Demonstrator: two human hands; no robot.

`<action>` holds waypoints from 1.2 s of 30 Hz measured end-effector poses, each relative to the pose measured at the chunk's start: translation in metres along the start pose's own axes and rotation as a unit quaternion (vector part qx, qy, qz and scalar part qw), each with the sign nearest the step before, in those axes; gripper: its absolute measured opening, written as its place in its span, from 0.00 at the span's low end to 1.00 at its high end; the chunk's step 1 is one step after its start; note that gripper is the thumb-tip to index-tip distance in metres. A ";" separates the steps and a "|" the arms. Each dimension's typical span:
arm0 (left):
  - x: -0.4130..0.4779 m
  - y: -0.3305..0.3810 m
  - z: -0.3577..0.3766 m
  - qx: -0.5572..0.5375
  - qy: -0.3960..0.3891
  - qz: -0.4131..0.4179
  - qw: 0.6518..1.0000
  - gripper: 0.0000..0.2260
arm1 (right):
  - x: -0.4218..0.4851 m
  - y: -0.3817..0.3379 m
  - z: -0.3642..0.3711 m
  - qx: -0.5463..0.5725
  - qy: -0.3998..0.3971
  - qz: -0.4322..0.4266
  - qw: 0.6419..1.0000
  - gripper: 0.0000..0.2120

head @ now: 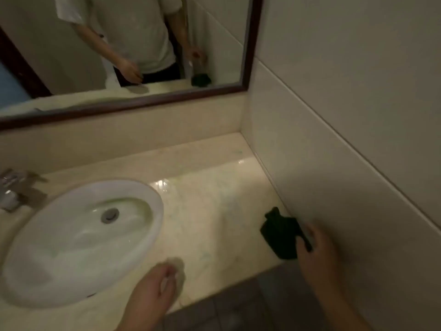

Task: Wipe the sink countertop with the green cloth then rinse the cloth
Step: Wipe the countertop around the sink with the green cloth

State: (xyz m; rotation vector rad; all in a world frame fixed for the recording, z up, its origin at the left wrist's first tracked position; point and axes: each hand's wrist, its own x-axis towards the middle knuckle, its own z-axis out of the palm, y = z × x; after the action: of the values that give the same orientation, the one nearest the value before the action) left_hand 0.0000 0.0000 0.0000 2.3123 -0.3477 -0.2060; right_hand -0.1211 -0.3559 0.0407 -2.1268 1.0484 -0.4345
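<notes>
Green cloth: the green cloth (280,235) is lying crumpled on the countertop (214,211), right against the side wall (334,163) and near the front edge, well apart from the basin. It is looking very dark in this light.

Right hand: the right hand (312,244) is reaching in over the near end of the cloth, fingers curling onto it. Blur is hiding whether a grip is closed, so I cannot tell if it is pinching the fabric or only touching it. Judging by the pose, it is gathering the cloth to start wiping.

Left hand: the left hand (160,285) is hovering loosely at the front edge, fingers half curled and holding nothing that I can make out; it is probably just steadying the body.

Countertop: the pale stone is showing wet glints beside the sink (143,194) and toward the back corner, which is likely why wiping is needed there.

Sink: the white oval basin is sitting at the left with its drain (109,215) open; the tap (14,187) is standing at the far left, ready for the rinse.

Mirror: the mirror (253,44) is reflecting the person's torso, both arms and the cloth.

Progress: as I judge it, wiping is not yet begun and rinsing is still ahead.
</notes>
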 end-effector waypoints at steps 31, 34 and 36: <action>0.108 0.205 0.035 -0.226 -0.351 0.043 0.908 0.36 | 0.040 -0.129 -0.026 0.458 -0.366 -0.050 0.808 0.09; 0.118 0.218 0.018 -0.236 -0.404 0.042 0.883 0.25 | 0.046 -0.144 -0.035 0.474 -0.373 -0.068 0.795 0.09; 0.123 0.224 0.011 -0.247 -0.428 0.053 0.867 0.15 | 0.051 -0.151 -0.039 0.458 -0.342 -0.087 0.816 0.09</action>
State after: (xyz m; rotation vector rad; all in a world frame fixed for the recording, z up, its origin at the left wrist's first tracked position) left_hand 0.0721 -0.1943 0.1492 1.5693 -0.7541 -1.1399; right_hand -0.0289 -0.3515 0.1761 -1.2937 0.1296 -0.1556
